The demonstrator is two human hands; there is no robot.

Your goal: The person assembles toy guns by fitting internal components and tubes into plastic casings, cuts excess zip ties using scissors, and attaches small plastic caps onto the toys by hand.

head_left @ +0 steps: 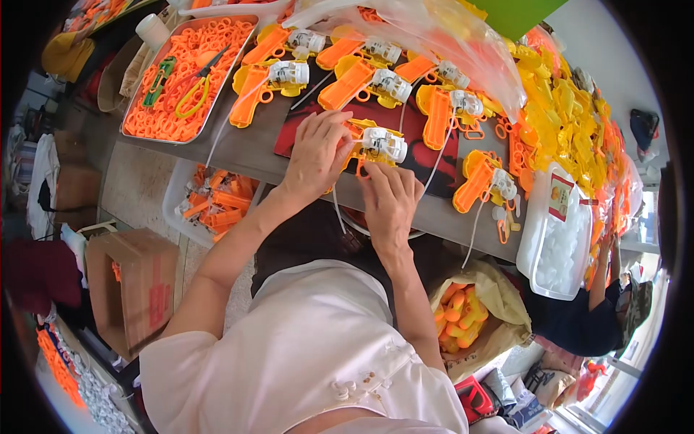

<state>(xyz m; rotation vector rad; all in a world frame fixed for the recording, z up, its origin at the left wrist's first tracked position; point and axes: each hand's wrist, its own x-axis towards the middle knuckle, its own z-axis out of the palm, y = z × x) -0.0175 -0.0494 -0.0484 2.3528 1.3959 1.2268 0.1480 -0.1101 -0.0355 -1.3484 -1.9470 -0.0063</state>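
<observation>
Both my hands are at a toy gun [382,143] with an orange and yellow body and a white cylinder, near the front edge of the table. My left hand [318,155] wraps round its left, orange end, fingers bent and pressed together. From below, my right hand [390,199] pinches at its lower edge, under the white cylinder. A white cord [337,210] hangs down between my hands. Similar toy guns lie in rows beyond, one [437,119] to the right and another [249,94] to the left.
A metal tray [254,36] of orange rings holds pliers [192,98] and a green cutter. A white tub [538,239] and yellow parts [557,108] lie right. Below are a bin [173,206], a cardboard box [137,289] and a sack [499,289]. A person [585,318] is at far right.
</observation>
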